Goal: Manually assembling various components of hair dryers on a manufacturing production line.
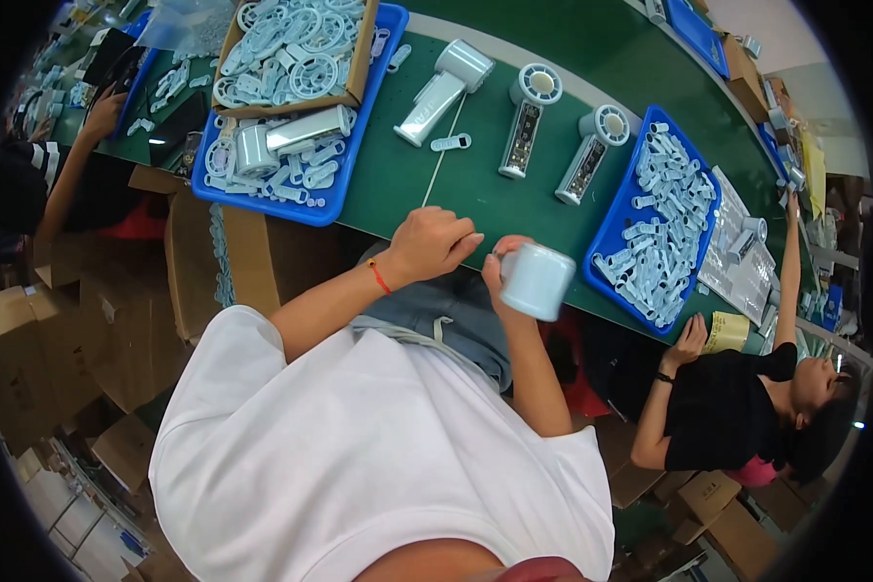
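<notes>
My right hand (505, 260) grips a pale blue, glossy cylindrical housing (539, 281), mug-like in outline, just off the table's near edge. Beside it, my left hand (431, 242) is closed with its fingers curled; what it holds, if anything, is hidden. Beyond my hands lies a pale, hair-dryer-shaped housing (432, 107) with its handle covered. To its right are a second unit (523, 136) and a third unit (588, 167), whose open handles show dark, crowded insides. A small pale oval part (451, 143) with a dark hole lies near the first.
A blue tray (332, 206) at left carries pale parts and a cardboard box (357, 82) of rings. Another blue tray (601, 288) at right is heaped with small pale pieces. Co-workers sit to the left and the right (718, 417). Cardboard cartons (116, 330) stand at lower left.
</notes>
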The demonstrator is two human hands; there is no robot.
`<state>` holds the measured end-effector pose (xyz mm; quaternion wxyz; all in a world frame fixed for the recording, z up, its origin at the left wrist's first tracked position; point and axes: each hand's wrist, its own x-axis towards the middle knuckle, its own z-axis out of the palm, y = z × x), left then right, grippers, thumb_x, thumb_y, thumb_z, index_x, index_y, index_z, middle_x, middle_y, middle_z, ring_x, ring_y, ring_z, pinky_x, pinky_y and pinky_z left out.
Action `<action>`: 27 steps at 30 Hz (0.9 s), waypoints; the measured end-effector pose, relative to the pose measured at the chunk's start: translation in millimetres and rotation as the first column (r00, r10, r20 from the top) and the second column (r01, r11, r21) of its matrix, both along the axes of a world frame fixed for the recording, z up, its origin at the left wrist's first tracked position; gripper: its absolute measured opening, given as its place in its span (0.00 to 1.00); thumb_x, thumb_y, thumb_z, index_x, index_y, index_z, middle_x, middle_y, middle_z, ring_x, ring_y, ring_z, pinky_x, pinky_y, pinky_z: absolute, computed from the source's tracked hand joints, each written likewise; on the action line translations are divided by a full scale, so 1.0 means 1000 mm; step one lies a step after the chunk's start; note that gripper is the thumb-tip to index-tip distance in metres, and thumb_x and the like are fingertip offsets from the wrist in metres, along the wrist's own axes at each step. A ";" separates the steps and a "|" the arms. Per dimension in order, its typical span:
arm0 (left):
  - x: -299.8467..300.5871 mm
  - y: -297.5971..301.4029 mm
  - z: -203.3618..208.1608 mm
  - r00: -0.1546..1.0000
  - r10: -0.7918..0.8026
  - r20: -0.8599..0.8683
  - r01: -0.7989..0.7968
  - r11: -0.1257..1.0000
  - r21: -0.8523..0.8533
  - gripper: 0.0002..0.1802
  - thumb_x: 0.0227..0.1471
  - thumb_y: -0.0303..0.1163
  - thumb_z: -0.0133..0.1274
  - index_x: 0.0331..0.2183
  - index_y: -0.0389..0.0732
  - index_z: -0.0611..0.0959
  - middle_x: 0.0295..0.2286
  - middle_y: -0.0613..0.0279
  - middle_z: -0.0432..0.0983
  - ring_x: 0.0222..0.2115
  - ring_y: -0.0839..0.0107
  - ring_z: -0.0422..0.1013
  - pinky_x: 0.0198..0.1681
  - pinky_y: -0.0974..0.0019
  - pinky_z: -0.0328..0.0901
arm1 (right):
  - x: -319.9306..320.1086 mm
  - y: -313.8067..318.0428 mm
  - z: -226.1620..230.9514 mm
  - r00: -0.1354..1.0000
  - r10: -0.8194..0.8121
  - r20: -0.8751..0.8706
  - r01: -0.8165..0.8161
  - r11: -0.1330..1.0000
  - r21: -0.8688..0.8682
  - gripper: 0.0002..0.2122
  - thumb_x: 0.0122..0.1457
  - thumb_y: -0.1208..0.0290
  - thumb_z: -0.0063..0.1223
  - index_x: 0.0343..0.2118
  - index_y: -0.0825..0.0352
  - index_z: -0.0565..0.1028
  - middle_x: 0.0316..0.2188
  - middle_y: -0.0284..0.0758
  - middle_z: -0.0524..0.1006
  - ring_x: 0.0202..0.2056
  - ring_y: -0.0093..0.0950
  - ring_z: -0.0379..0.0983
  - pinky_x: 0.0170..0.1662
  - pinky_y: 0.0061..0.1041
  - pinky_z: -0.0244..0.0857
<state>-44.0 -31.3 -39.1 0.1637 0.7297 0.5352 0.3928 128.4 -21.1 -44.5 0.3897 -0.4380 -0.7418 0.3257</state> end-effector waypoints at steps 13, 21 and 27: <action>0.012 -0.008 0.053 0.536 0.125 0.835 0.355 0.864 -0.357 0.23 0.52 0.29 0.46 0.49 0.32 0.66 0.43 0.54 0.70 0.39 0.69 0.71 0.44 0.67 0.64 | -0.010 0.006 0.081 0.977 0.037 -0.211 -0.126 0.896 -0.427 0.36 0.44 0.78 0.55 0.57 0.70 0.51 0.44 0.40 0.66 0.40 0.28 0.69 0.39 0.23 0.65; 0.016 0.006 0.061 0.507 0.112 0.854 0.471 0.795 -0.383 0.24 0.47 0.24 0.48 0.47 0.29 0.66 0.41 0.53 0.71 0.40 0.69 0.71 0.42 0.67 0.66 | -0.008 0.004 0.084 0.998 0.036 0.059 -0.021 0.970 -0.241 0.38 0.44 0.77 0.56 0.58 0.71 0.50 0.47 0.50 0.65 0.46 0.45 0.66 0.47 0.35 0.62; 0.020 0.001 0.058 0.635 0.148 0.758 0.314 0.847 -0.429 0.23 0.44 0.19 0.41 0.46 0.31 0.68 0.38 0.54 0.73 0.36 0.71 0.72 0.40 0.69 0.66 | -0.015 -0.006 0.087 0.979 -0.031 0.203 0.063 0.987 -0.151 0.36 0.45 0.76 0.56 0.57 0.73 0.50 0.48 0.50 0.64 0.46 0.43 0.67 0.47 0.32 0.62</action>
